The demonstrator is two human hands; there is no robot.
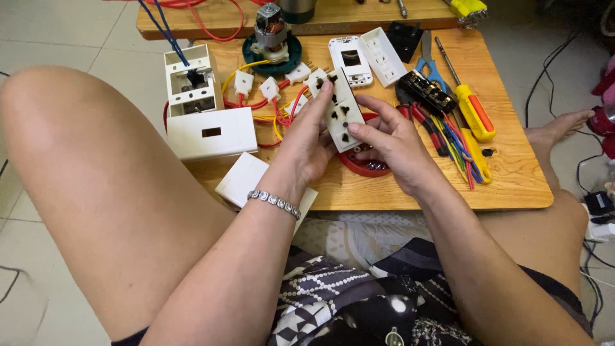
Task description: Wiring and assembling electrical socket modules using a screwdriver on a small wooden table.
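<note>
Head view: nearest the camera, a bare knee and a patterned black-and-white garment are seen, with a low wooden table (512, 186) beyond. Above its near half, a white rectangular plastic socket plate (341, 110) with several pin holes is held between both hands. The left hand (306, 138), wearing a beaded silver bracelet (274, 202), is closed around the plate's left edge, fingertips near its top. The right hand (391, 142) grips the lower right edge, thumb pressed on the face. A red round dish (359, 165) lies directly beneath.

The plate is best kept level and supported along both long edges, so that pressure is spread evenly and the red and yellow wires (269, 106) behind are not strained. Farther off lie a yellow-handled screwdriver (471, 109), a white open plastic box (192, 83) and a small motor on a green ring (272, 38).
</note>
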